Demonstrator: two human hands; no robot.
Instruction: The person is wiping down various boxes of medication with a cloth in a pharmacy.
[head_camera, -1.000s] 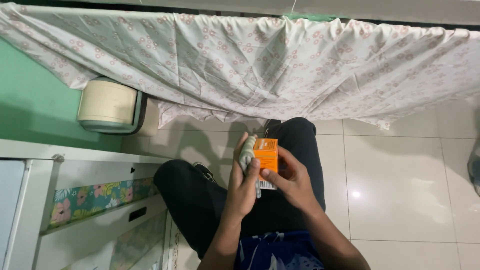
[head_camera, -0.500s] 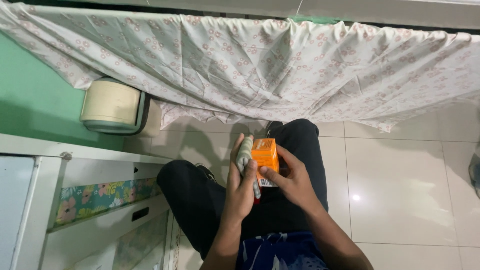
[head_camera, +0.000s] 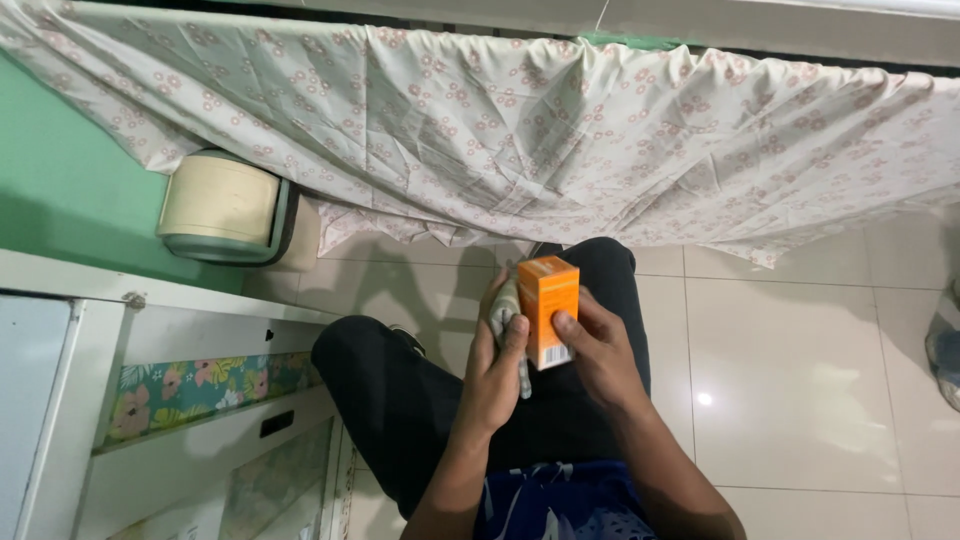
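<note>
Below the flowered curtain (head_camera: 520, 140), our right hand (head_camera: 600, 350) grips the orange box (head_camera: 548, 310) (upright), while our left hand (head_camera: 497, 365) clasps a pale cloth (head_camera: 507, 305) just beside it.

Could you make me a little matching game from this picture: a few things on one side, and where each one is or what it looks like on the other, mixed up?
Things:
1. small box
2. cloth
3. curtain
4. round container

Descriptions:
A. cream-coloured, on the floor by the green wall
B. orange, gripped by the right hand
C. white with small pink flowers, hanging across the top
D. pale, bunched in the left hand against the box

Pairs: 1-B, 2-D, 3-C, 4-A
</note>
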